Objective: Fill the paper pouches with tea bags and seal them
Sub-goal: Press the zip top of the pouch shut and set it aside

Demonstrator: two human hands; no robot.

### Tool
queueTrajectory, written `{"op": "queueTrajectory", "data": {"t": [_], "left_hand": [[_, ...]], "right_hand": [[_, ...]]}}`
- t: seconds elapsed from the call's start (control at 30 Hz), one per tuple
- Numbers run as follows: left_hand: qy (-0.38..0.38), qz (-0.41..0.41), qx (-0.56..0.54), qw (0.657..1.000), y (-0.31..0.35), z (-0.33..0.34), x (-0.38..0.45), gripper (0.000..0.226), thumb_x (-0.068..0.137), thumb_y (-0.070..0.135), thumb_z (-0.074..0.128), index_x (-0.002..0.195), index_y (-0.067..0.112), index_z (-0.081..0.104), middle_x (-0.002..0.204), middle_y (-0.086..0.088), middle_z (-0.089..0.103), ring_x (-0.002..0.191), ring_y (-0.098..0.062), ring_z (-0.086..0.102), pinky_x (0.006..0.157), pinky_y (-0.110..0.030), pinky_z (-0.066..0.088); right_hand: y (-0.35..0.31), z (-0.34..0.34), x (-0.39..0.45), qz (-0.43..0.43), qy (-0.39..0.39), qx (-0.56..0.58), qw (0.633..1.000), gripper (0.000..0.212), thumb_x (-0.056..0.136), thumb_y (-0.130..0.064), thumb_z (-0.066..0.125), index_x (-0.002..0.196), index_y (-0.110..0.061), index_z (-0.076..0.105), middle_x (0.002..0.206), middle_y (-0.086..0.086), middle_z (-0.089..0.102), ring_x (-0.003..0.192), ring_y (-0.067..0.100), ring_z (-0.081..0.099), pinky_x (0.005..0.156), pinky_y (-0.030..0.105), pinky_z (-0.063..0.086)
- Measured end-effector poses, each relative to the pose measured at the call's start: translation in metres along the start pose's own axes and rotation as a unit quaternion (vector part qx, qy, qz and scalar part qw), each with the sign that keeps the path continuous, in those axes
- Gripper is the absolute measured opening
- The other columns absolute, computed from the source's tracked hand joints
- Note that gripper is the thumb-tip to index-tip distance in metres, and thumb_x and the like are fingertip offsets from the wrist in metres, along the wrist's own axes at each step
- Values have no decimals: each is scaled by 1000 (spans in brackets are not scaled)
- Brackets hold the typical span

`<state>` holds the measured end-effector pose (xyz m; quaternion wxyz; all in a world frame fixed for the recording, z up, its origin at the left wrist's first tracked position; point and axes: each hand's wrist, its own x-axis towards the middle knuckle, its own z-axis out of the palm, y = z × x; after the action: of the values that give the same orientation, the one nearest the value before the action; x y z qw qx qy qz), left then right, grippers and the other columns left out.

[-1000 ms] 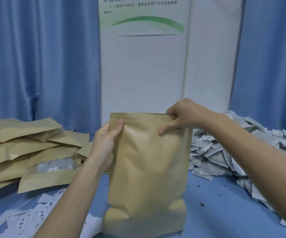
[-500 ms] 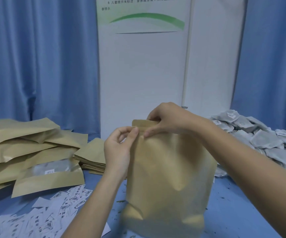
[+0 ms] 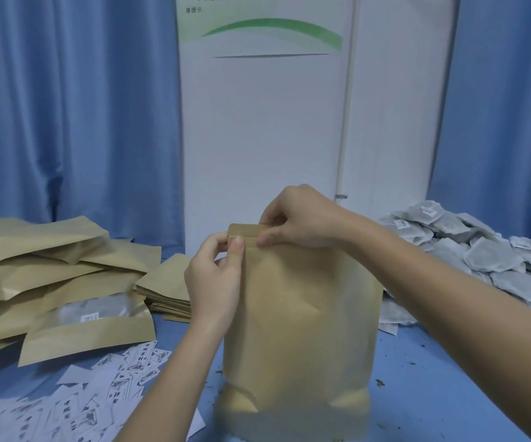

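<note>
A bulging brown paper pouch [image 3: 302, 314] stands upright on the blue table [image 3: 449, 393] in front of me. My left hand [image 3: 216, 279] pinches the pouch's top left corner between thumb and fingers. My right hand [image 3: 302, 218] pinches the top strip just to the right of it, the two hands almost touching. A heap of grey-white tea bags [image 3: 481, 260] lies at the right. What is inside the pouch is hidden.
Several filled brown pouches [image 3: 44, 275] are piled at the left, one with a clear window. A flat stack of unused pouches [image 3: 168, 288] lies behind my left hand. Small printed paper labels [image 3: 76, 400] are scattered at the front left. Blue curtains and a white board stand behind.
My right hand has slid left along the pouch's top edge from the right corner to meet my left hand. The pouch has shifted right and its top now looks pressed flat.
</note>
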<state>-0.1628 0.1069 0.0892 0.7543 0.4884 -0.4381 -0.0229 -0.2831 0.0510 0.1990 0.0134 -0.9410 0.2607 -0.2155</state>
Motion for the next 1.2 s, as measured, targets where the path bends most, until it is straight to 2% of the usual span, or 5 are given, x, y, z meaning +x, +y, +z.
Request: {"op": "queueTrajectory", "data": {"t": [0.17, 0.4, 0.57, 0.87, 1.2], "left_hand": [[-57, -23, -31, 998, -4, -4, 7, 33, 85, 30, 68, 79, 0, 58, 65, -17, 54, 65, -25, 47, 64, -41, 43], [-14, 1, 31, 999, -8, -6, 7, 51, 83, 30, 70, 60, 17, 26, 45, 9, 22, 50, -8, 19, 46, -22, 16], [-3, 1, 15, 1000, -15, -9, 7, 52, 83, 29, 70, 59, 19, 25, 45, 10, 22, 49, -8, 19, 48, -24, 16], [2, 4, 21, 1000, -23, -16, 19, 47, 82, 32, 70, 61, 15, 32, 47, 11, 21, 53, -10, 19, 55, -31, 20], [-2, 0, -9, 1000, -27, -25, 29, 51, 82, 34, 70, 70, -4, 39, 62, -9, 27, 63, -19, 24, 61, -30, 22]], "right_hand": [[-3, 13, 2, -30, -1, -72, 997, 19, 87, -34, 60, 91, -17, 68, 78, -5, 61, 79, 16, 54, 73, 33, 48], [10, 4, 1, -28, -27, -130, 991, 37, 81, -39, 68, 58, -20, 46, 54, -8, 44, 55, 6, 40, 58, 28, 33], [22, 1, -5, -36, -18, -104, 994, 36, 78, -45, 69, 80, -9, 67, 67, 3, 62, 63, 15, 49, 61, 31, 38], [47, -4, -19, -44, 1, -104, 994, 30, 83, -40, 66, 78, -10, 65, 55, -11, 46, 56, 7, 44, 54, 12, 32], [74, -7, -34, -24, -6, -129, 991, 33, 90, -37, 57, 81, -6, 57, 74, 4, 57, 74, 19, 51, 72, 34, 43]]}}
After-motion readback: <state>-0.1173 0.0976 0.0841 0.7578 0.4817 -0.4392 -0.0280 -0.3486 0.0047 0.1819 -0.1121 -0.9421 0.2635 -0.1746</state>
